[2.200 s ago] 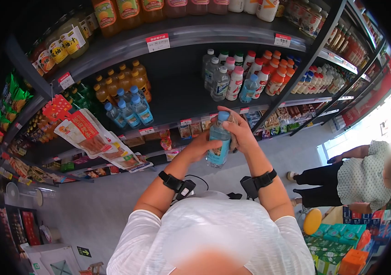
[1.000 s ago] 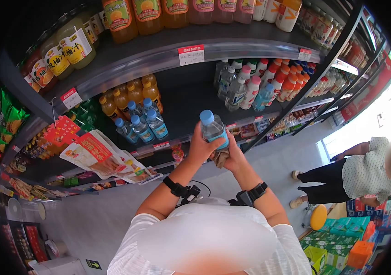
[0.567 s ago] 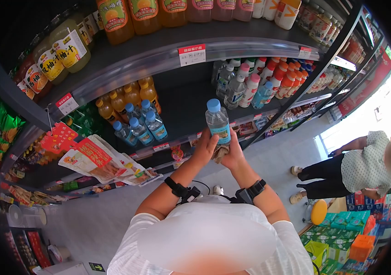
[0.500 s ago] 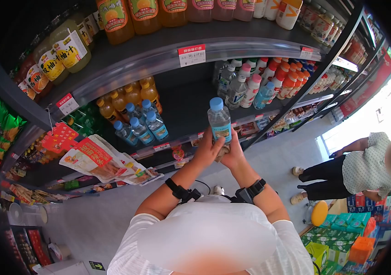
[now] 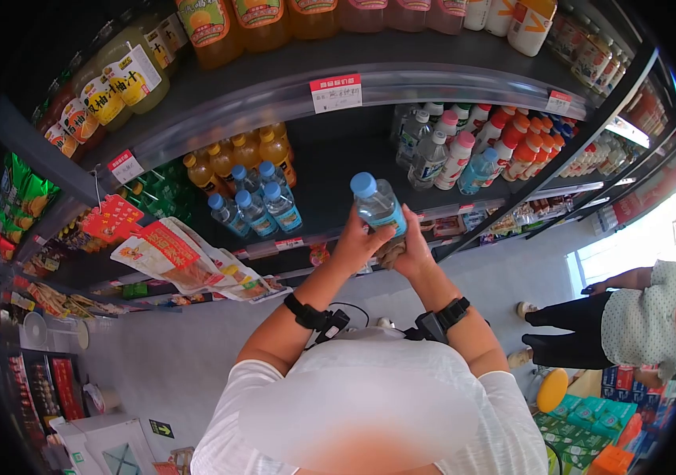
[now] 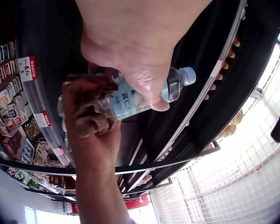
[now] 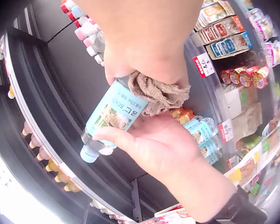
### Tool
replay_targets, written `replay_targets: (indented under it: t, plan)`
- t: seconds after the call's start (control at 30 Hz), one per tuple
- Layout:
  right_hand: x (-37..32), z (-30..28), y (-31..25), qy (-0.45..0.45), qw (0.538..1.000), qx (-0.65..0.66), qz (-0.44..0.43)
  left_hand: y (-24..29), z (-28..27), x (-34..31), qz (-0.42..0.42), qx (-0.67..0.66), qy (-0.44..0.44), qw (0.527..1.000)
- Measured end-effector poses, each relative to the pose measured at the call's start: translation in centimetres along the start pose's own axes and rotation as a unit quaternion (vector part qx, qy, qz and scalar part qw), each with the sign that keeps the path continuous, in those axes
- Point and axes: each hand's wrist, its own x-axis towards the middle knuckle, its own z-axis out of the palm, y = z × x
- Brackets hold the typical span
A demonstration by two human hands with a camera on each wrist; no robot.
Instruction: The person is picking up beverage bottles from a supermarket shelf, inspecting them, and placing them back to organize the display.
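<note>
A clear plastic water bottle (image 5: 381, 207) with a blue cap and light blue label is held tilted in front of the shelf. My left hand (image 5: 360, 244) grips its label area, the thumb lying along the label in the left wrist view. My right hand (image 5: 419, 249) holds a crumpled brown cloth (image 7: 158, 93) against the bottle's bottom end. Part of the base is hidden by the cloth and fingers. In the right wrist view the bottle's cap (image 7: 88, 154) points away from the cloth.
Several matching blue-capped bottles (image 5: 257, 212) stand on the shelf at left, before amber drinks (image 5: 235, 158). Clear, pink-capped and orange-capped bottles (image 5: 516, 146) stand at right. A snack packet (image 5: 168, 253) hangs at the shelf's left front. Another person (image 5: 643, 317) stands at right.
My right hand has gone from around the bottle's upper part down to its bottom end with the cloth. The bottle has risen, then tilted slightly; the head view has shifted a little.
</note>
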Motion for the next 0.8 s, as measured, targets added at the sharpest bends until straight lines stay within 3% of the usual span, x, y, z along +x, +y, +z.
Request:
replay_targets:
  t: [0.1, 0.2, 0.23, 0.37, 0.47, 0.7, 0.8]
  plan:
    - [0.2, -0.2, 0.0, 0.005, 0.997, -0.079, 0.022, 0.1, -0.3, 0.2, -0.025, -0.017, 0.038, 0.999]
    - [1.4, -2.6, -1.7, 0.082, 0.942, -0.325, -0.011, -0.5, -1.2, 0.2, -0.069, -0.041, 0.072, 0.994]
    - [1.3, -2.0, -1.9, 0.120, 0.955, -0.261, -0.082, -0.9, -1.4, 0.2, -0.066, -0.023, 0.080, 0.994]
    - [0.6, 1.5, -3.3, 0.089, 0.934, -0.277, -0.210, -3.1, -1.4, 0.6, -0.074, 0.034, 0.101, 0.992]
    - [1.9, 1.8, -2.3, 0.037, 0.873, -0.415, -0.255, -3.5, -0.7, 1.0, -0.090, 0.042, 0.085, 0.991]
    - [4.9, -2.6, -2.8, 0.098, 0.944, -0.298, -0.105, -4.6, -2.8, 1.8, -0.098, 0.006, 0.088, 0.991]
    - [5.2, -4.3, -3.3, 0.077, 0.965, -0.243, -0.069, -4.8, -4.5, 3.0, -0.103, 0.110, 0.136, 0.979]
